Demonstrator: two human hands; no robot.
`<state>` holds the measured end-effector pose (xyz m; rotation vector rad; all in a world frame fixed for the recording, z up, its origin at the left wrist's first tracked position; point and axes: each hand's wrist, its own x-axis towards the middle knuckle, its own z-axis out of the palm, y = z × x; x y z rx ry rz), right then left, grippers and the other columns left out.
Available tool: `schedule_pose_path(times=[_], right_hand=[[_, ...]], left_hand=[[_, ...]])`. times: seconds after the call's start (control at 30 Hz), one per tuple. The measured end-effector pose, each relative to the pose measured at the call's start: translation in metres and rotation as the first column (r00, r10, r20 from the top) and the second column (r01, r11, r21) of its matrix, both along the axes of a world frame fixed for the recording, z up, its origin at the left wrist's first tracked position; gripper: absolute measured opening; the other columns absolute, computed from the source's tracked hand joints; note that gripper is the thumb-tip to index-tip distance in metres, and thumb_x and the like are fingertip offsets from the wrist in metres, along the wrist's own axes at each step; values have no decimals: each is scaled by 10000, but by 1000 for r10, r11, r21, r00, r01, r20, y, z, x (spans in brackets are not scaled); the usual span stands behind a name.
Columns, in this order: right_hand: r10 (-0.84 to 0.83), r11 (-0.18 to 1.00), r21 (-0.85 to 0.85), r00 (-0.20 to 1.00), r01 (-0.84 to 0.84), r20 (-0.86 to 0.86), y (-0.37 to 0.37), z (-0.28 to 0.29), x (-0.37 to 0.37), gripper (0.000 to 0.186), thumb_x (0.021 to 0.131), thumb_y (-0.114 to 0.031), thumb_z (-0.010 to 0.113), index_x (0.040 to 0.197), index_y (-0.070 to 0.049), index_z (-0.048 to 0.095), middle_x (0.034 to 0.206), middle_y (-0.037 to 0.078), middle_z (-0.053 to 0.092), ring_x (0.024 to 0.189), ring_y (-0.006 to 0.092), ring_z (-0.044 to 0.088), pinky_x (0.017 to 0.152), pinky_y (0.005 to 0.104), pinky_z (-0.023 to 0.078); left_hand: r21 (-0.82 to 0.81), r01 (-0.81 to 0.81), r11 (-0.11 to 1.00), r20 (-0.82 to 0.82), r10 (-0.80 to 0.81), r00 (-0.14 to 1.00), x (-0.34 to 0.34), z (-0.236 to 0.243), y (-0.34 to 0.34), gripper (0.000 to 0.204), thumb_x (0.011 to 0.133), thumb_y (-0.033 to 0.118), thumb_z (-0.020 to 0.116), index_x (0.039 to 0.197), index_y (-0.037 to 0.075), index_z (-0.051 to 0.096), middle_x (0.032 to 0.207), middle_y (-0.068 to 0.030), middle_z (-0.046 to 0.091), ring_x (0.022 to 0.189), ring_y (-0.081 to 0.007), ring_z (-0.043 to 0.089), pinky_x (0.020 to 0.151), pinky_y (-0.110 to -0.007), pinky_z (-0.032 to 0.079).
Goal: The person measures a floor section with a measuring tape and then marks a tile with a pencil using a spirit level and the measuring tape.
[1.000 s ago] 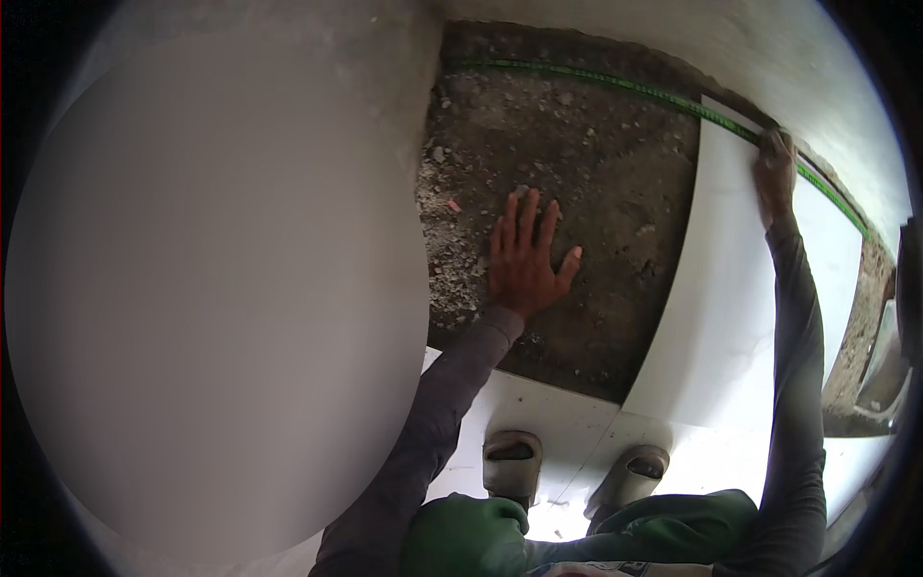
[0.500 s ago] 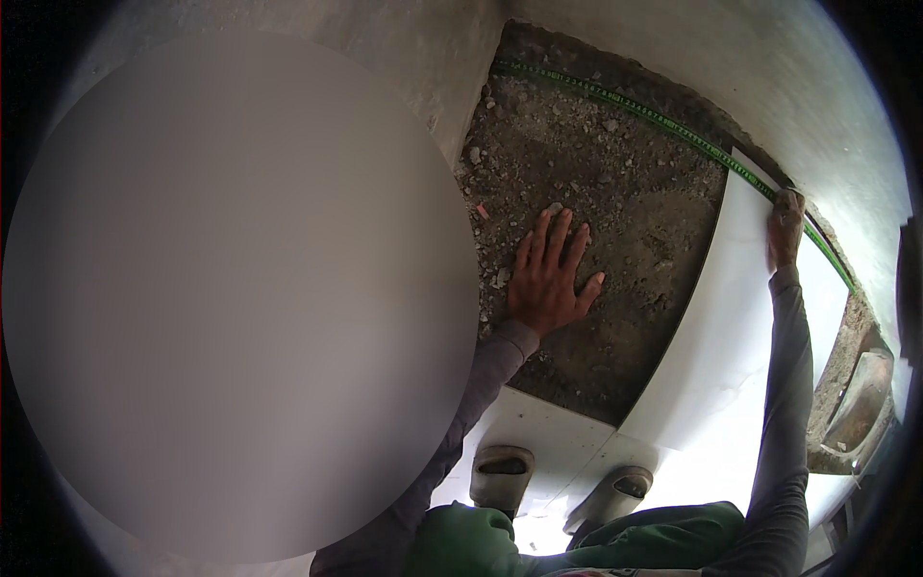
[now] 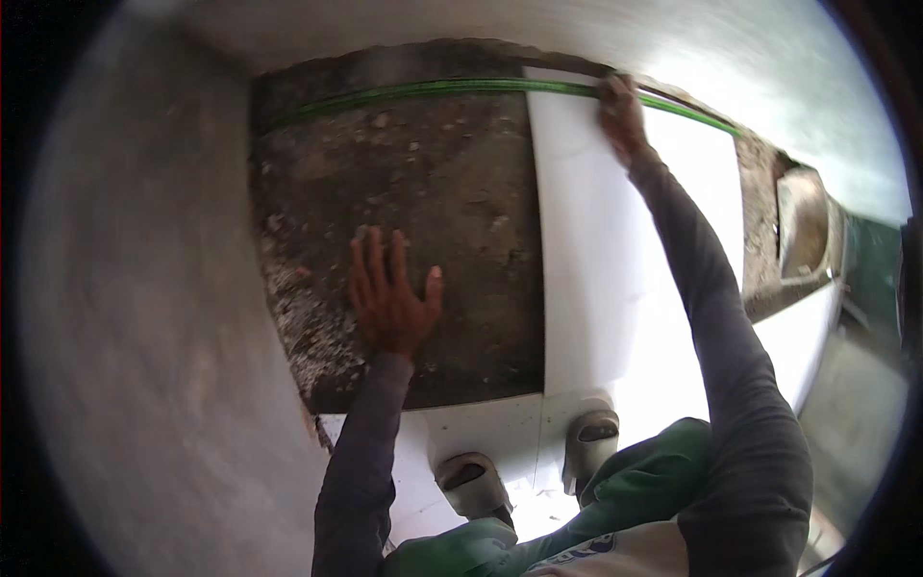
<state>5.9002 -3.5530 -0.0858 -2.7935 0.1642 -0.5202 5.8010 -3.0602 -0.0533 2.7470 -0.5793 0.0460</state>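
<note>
Spreading empty fingers wide, the left hand [image 3: 392,306] pressed on dirt [image 3: 476,207], maybe for balance. Green tape [image 3: 433,87] ran beyond them, under the bent fingers of the right hand [image 3: 624,117], perhaps kept straight; their grip was unclear.

Glare washed out the white tile [image 3: 615,250] toward its near end, while the dirt [image 3: 461,183] lay dim. The far wall [image 3: 788,106] shone pale at right; the left wall [image 3: 144,308] was dull grey. Blur smeared the tape measure [image 3: 452,86] and right hand [image 3: 625,120]. Fisheye distortion curved straight edges, and the corners were black.
</note>
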Motion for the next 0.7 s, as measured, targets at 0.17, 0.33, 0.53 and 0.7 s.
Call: schedule_pose_path(times=[0.17, 0.33, 0.53, 0.7], right_hand=[[-140, 969, 212, 988, 123, 68, 8, 19, -13, 185, 876, 27, 572, 1007, -60, 671, 1146, 173, 570, 1092, 401, 538, 970, 488, 456], [-154, 982, 116, 987, 148, 44, 8, 20, -18, 278, 830, 46, 574, 1058, -72, 681, 1189, 170, 570, 1123, 414, 523, 989, 478, 464], [-175, 979, 103, 985, 174, 2, 22, 25, -15, 244, 873, -50, 587, 1093, -73, 692, 1214, 183, 571, 1193, 426, 511, 1036, 511, 444], [-196, 977, 83, 981, 195, -7, 31, 32, -15, 277, 857, -60, 603, 1116, -80, 701, 1219, 176, 570, 1210, 418, 502, 1102, 497, 399]], left_hand=[[117, -6, 993, 18, 4, 1000, -2, 3, -9, 701, 960, 500, 611, 1545, 141, 467, 1644, -159, 365, 1532, -418, 309, 1168, -599, 341], [120, 15, 993, 31, -18, 999, -4, 3, -11, 684, 970, 492, 598, 1542, 141, 468, 1643, -158, 367, 1533, -415, 308, 1165, -602, 341], [127, 13, 992, 68, -22, 997, -4, -1, -10, 677, 972, 484, 593, 1538, 133, 470, 1641, -159, 372, 1529, -413, 315, 1159, -599, 348], [153, 14, 988, 77, -26, 997, -3, 0, -12, 673, 972, 475, 593, 1534, 125, 472, 1636, -164, 377, 1526, -412, 321, 1156, -595, 354]])
